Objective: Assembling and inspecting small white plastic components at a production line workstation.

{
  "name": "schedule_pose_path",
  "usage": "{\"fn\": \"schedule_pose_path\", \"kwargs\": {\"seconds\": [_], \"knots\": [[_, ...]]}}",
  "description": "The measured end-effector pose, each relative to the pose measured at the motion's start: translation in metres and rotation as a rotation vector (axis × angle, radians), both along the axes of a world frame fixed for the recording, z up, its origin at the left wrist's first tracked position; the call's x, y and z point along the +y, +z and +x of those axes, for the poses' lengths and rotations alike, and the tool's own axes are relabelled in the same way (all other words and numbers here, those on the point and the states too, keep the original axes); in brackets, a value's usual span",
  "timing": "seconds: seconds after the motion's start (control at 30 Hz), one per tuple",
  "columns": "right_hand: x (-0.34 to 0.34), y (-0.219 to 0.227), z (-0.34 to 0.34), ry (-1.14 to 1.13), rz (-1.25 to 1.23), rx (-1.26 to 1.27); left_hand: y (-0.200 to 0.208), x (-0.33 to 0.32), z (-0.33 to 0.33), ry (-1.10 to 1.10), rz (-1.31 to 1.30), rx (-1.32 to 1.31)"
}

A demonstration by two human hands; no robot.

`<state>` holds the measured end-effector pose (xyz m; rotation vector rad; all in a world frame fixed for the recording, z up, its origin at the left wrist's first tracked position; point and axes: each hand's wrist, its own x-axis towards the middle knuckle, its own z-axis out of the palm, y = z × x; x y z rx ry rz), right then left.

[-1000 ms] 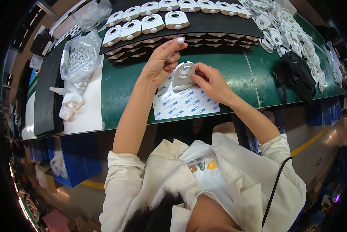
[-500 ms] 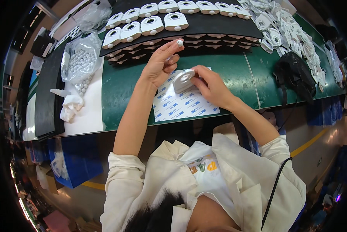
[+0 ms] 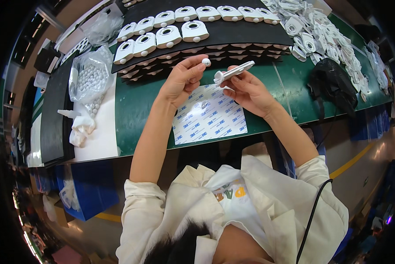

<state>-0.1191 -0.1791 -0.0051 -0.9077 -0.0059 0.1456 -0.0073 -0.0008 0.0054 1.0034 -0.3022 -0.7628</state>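
Printed sheet [image 3: 210, 119]: flat on the green tabletop [image 3: 131, 116], near edge running just beside the table's near edge.
Left hand [image 3: 182, 81]: narrow, pinching a small white ball [image 3: 206, 62] above the sheet's far-left part.
Right hand [image 3: 253, 94]: gripping a tilted white plastic housing [image 3: 235, 72] by the sheet's far-right corner, apart from the ball.
Layered black boards [image 3: 250, 36]: beyond the sheet, a green strip between.
Side room: green surface left and right of the sheet.
Black bag [image 3: 331, 88]: well right of the sheet.
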Motion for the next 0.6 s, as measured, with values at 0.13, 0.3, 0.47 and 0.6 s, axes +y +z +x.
{"fn": "schedule_pose_path", "kwargs": {"seconds": [0.13,0.3,0.47,0.6], "knots": [[-0.009,0.008,0.005,0.027,-0.038,-0.219,0.000,0.001,-0.001,-0.042,-0.018,0.016],[-0.023,0.020,0.008,-0.206,-0.708,-0.629,0.005,-0.001,-0.004,-0.059,-0.006,0.030],[-0.025,0.033,0.009,-0.378,-1.441,-1.199,0.005,0.000,-0.005,-0.056,-0.002,-0.036],[-0.026,0.028,0.011,-0.384,-1.415,-1.198,0.005,-0.002,-0.006,-0.061,0.022,-0.027]]}}
